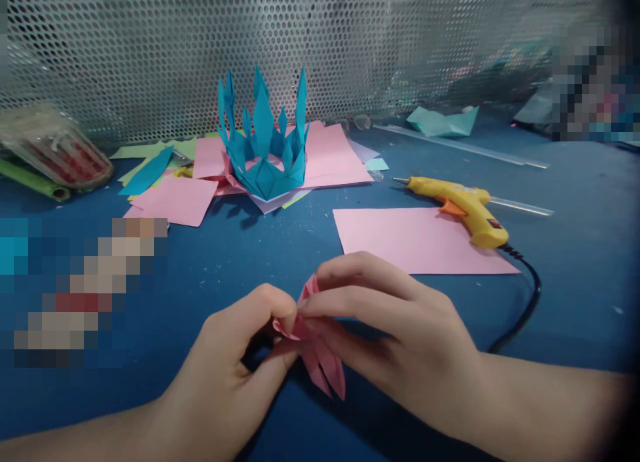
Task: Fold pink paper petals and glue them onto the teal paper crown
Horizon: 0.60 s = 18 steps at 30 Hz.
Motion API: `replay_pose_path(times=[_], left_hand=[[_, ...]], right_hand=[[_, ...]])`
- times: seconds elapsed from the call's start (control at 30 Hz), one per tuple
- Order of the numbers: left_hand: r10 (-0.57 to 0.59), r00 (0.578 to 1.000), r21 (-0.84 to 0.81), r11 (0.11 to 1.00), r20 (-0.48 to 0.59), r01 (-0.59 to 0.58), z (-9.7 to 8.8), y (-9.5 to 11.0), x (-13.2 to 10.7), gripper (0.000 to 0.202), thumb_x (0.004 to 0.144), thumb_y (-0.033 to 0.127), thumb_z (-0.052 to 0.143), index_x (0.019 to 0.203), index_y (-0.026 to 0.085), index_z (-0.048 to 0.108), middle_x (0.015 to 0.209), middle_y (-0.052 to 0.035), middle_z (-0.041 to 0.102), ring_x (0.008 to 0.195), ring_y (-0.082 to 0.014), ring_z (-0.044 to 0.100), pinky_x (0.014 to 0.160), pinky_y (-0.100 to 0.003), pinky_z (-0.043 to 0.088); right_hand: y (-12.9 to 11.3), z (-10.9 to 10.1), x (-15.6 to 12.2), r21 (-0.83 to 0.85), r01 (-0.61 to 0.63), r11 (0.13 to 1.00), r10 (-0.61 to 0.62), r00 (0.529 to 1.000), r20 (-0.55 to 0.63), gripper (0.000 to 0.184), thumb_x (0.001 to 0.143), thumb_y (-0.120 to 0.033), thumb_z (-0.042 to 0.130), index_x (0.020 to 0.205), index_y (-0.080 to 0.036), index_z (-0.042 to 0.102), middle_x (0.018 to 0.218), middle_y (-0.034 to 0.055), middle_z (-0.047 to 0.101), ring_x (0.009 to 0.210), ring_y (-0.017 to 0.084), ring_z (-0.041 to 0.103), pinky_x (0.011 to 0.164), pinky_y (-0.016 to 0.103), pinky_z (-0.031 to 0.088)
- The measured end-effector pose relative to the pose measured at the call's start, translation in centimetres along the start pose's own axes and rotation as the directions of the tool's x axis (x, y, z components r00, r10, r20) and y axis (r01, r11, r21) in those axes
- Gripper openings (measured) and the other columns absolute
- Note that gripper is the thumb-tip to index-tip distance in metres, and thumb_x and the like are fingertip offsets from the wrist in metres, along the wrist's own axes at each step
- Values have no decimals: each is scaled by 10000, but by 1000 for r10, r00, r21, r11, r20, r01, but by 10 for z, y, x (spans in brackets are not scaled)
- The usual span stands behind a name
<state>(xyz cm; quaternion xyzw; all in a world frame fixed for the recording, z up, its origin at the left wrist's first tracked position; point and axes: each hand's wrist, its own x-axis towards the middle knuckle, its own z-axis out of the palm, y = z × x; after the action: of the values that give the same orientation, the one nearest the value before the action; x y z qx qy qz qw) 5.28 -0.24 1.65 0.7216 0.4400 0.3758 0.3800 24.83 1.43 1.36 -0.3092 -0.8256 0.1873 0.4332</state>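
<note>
A small piece of folded pink paper (324, 369) with pointed ends is held between both hands, above the blue table. My left hand (235, 355) pinches its left side between thumb and bent forefinger. From the right, the fingertips of my right hand (400, 329) close on its middle and upper part. Two narrow points of the paper hang below the fingers, and another tip shows above them. The fingers hide its centre. Just beyond my right hand lies a flat pink sheet (395, 239).
A yellow glue gun (455, 202) rests partly on the pink sheet, its black cord (533, 299) running down at right. Behind stands a blue folded-paper crown (267, 175) on coloured sheets. Clear glue sticks (465, 147) lie back right; a plastic jar (60, 145) is at left.
</note>
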Motion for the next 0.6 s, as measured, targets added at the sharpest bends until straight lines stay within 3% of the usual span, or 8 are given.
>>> replay_pose_path(times=[0.23,0.33,0.43,0.6], left_hand=[[-71,997,35,997,-22,72,0,0,-1,200,819,95,546,724,263,492,655,89,593,577,-96,570,567,-165,502],[-63,998,34,997,-19,64,0,2,0,201,809,79,530,743,265,500,653,103,609,576,-81,588,571,-141,496],[-44,999,46,998,-23,45,1,2,1,206,808,67,529,759,266,508,648,117,620,565,-65,601,573,-116,495],[11,1000,170,985,-24,-6,0,2,0,198,821,66,536,778,260,532,653,106,638,547,-67,609,550,-108,489]], right_hand=[[-5,-5,-1,-144,26,989,-16,997,72,162,998,-158,511,985,-213,663,938,59,713,834,174,724,658,233,615],[-9,-5,1,-135,16,991,-14,1000,14,122,990,-151,516,1024,-226,607,937,27,734,778,156,718,712,247,613],[-10,-3,2,-133,44,990,-41,999,26,168,950,-105,528,1046,-238,563,1023,36,741,869,170,726,805,267,606],[-11,-2,3,-187,53,981,-50,999,21,195,920,-74,496,988,-239,574,1010,52,745,855,186,728,753,291,610]])
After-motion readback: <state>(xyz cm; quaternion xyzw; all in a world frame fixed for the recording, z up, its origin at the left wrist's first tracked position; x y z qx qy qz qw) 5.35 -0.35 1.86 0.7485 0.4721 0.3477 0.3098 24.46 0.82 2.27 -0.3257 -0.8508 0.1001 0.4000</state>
